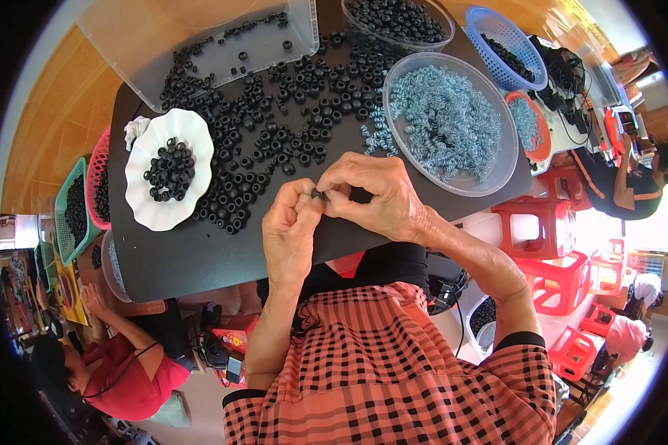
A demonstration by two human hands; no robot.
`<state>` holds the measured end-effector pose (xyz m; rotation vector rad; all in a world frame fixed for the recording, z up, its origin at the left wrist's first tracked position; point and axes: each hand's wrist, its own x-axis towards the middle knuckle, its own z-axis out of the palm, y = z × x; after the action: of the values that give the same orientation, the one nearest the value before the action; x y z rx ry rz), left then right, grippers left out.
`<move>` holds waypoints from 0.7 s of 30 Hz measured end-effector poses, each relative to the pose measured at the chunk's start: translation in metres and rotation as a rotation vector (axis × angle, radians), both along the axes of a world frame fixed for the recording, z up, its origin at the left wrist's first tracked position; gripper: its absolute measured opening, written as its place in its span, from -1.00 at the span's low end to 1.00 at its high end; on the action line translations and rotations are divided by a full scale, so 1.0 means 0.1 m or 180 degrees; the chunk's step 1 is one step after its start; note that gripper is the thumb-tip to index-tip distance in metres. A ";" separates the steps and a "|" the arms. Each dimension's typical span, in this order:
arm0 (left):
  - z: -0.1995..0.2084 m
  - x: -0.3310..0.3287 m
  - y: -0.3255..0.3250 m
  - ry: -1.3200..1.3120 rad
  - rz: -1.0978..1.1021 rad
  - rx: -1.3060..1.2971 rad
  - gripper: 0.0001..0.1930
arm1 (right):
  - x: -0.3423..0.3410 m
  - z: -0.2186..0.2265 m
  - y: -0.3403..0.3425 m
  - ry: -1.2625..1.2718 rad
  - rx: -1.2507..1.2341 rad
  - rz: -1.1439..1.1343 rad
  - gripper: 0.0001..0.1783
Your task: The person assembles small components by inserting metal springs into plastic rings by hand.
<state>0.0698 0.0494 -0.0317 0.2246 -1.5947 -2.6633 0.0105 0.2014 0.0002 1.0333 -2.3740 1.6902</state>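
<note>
Both hands meet above the near edge of the dark table point(200, 267). My left hand point(291, 222) pinches a small black plastic piece point(318, 194) between thumb and forefinger. Pressed against the same piece are the fingertips of my right hand point(382, 194), closed in a pinch; whether they also hold something smaller is hidden. Just beyond the hands lie many loose black round pieces with holes point(304, 137). To the right, a clear round tub point(506, 159) is full of small bluish metal coil springs point(453, 122).
On the left stands a white scalloped dish point(145, 196) with black pieces. A clear bin point(200, 30) lies tipped at the back, beside a clear bowl point(397, 46) of black pieces. A blue basket point(508, 52) and red stools point(542, 226) are on the right. Other people sit on both sides.
</note>
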 end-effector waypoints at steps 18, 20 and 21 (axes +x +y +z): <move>0.12 0.06 -0.01 0.0318 -0.0387 -0.0851 -0.81 | 0.02 -0.13 0.01 -0.1631 -0.0703 0.0106 -0.93; 0.06 0.04 -0.01 0.0302 -0.0378 -0.0695 -0.81 | 0.02 -0.06 -0.03 -0.1047 -0.0190 -0.0287 -0.94; 0.04 0.01 0.00 0.0327 -0.0298 -0.0249 -0.81 | -0.04 -0.01 -0.05 -0.1029 -0.0175 -0.0292 -0.94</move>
<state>0.0711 0.0490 -0.0277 0.0108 -1.7135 -2.6244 0.0067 0.1964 -0.0007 0.6741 -2.4943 2.0071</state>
